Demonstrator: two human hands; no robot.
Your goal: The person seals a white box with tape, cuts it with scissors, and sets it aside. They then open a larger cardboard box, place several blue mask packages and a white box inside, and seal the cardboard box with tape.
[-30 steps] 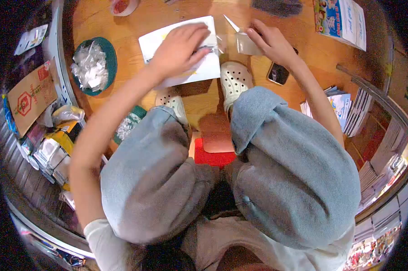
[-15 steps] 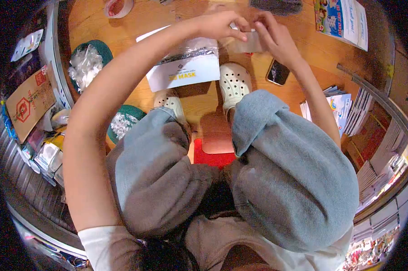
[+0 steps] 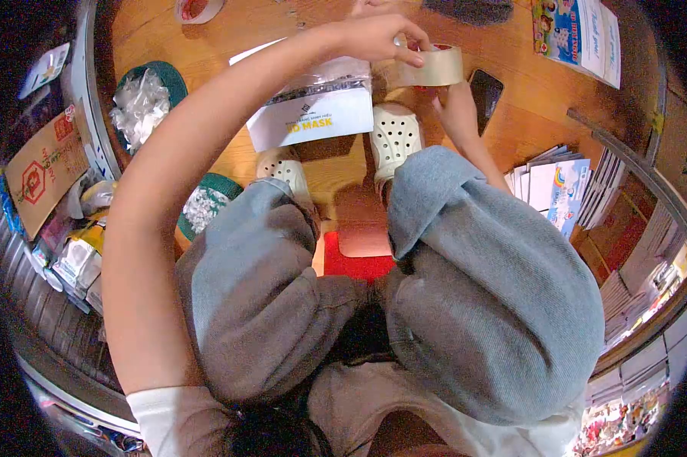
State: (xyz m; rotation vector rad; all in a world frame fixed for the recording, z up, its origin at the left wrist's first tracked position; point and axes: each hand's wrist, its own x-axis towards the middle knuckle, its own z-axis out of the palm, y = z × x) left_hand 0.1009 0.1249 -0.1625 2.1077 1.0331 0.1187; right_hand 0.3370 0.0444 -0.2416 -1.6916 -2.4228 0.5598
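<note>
A roll of clear packing tape (image 3: 442, 68) is held upright beyond my right shoe. My right hand (image 3: 456, 103) grips it from below and behind, its fingers mostly hidden by the roll. At the roll's left side, my left hand (image 3: 381, 38) is closed with thumb and forefinger on the tape. Below my left forearm lies a white mask box (image 3: 309, 122) with printed yellow lettering, partly covered by clear plastic.
A phone (image 3: 486, 97) lies right of the tape. Green baskets (image 3: 177, 82) with white scraps stand left. A second tape roll (image 3: 199, 9), a blue booklet (image 3: 560, 34) and stacked cards (image 3: 553, 186) lie around. My shoes (image 3: 396, 137) are close to the box.
The tape roll has turned to show its broad side. My right hand has moved down and left, from above the roll's right side to underneath it. My left hand has shifted slightly right.
</note>
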